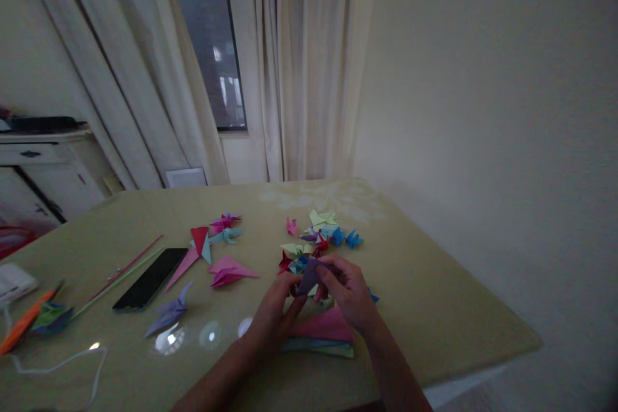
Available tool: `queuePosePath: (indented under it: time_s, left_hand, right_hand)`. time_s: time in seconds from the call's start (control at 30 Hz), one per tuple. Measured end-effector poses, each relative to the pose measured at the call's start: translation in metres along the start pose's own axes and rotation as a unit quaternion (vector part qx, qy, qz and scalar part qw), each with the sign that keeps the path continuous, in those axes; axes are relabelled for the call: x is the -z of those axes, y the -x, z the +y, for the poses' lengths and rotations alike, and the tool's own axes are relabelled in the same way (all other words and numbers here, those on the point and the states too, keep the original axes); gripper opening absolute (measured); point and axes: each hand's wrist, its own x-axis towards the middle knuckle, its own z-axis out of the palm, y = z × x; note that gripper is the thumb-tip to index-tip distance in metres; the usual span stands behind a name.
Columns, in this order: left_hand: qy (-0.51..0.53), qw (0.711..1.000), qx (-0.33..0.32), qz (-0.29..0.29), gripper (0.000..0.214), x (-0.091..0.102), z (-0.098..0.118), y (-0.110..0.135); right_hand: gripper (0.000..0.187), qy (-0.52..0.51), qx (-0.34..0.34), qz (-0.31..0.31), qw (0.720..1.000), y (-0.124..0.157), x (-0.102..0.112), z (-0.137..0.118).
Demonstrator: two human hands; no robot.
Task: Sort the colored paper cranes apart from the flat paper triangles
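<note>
Between my two hands is a small folded piece of purple origami paper [311,275], held just above the table. My left hand [280,302] pinches its lower left side. On its upper right edge, the thumb and fingers of my right hand [346,286] close on the paper. Below the hands lies a stack of paper sheets [326,328], pink on top with blue and green under it. Just beyond my fingers sits a cluster of small folded paper figures [322,241] in red, blue, pale green and pink; my hands hide part of it.
Left of my hands lie a purple paper crane [168,314], pink folded paper [230,271] and a black phone [150,280]. Farther left are thin sticks [120,273], an orange tool [28,323] and a white cable [58,370]. A wall [483,141] borders the table's right side.
</note>
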Motion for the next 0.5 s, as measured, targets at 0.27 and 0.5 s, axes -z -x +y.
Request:
queuePosePath:
  time_s: [0.27, 0.5]
  left_hand:
    - [-0.052, 0.996, 0.05, -0.051, 0.042, 0.012, 0.001, 0.001]
    - [-0.243, 0.961, -0.108, -0.076, 0.025, 0.011, 0.009, 0.024]
  right_hand:
    - [0.02, 0.156, 0.021, -0.066, 0.985, 0.005, 0.021, -0.014]
    - [0.003, 0.257, -0.037, -0.067, 0.963, 0.03, 0.035, -0.013]
